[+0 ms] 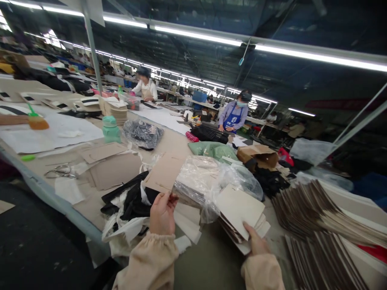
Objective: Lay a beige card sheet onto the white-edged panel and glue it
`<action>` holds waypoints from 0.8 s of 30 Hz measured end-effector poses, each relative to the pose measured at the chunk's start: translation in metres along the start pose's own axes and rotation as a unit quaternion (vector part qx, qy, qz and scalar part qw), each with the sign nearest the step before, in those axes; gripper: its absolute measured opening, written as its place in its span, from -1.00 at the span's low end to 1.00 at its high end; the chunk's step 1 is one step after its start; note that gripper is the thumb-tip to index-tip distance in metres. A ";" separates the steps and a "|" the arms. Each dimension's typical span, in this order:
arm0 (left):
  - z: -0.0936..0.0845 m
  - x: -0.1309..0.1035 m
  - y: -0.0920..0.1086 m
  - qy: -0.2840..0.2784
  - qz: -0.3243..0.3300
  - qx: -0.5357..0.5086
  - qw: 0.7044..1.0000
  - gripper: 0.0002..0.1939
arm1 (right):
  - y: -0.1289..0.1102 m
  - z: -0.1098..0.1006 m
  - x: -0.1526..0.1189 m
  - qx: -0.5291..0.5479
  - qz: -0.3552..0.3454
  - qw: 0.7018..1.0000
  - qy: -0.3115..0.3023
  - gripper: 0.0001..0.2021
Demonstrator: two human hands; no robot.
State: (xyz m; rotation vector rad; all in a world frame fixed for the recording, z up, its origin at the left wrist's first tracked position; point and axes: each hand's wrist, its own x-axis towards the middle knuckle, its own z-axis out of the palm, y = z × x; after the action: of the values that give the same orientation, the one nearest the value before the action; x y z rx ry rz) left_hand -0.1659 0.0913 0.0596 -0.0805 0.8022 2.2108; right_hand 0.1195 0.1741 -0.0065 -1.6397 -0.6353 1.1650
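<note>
A brown card (165, 173) was pinched at its lower edge by the left hand (162, 213). A stack of cards (242, 217) was gripped by the right hand (256, 241) — only from below. The stack could fan out and slide against the plastic bag (211, 177) — the grip looked thin.

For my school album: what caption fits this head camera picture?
Left hand lifts a brown card; right hand grips a stack of cards.
</note>
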 end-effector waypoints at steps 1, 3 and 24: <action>0.001 0.000 0.000 -0.004 0.006 -0.002 1.000 -0.73 | 0.009 -0.010 -0.009 0.034 0.015 0.999 0.023 -0.32; 0.004 -0.002 0.000 -0.014 0.023 -0.002 1.000 -0.73 | 0.027 -0.027 -0.028 0.085 0.036 0.995 0.038 -0.23; 0.018 -0.054 -0.041 -0.171 -0.076 0.116 0.975 -0.76 | 0.012 -0.089 -0.095 -0.568 -0.476 0.608 -0.286 -0.28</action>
State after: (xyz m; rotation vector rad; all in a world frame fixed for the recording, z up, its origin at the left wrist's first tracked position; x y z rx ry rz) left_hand -0.0967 0.0875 0.0693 0.3345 0.8222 1.9014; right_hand 0.1612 0.0539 0.0245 -1.2921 -2.6919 0.3071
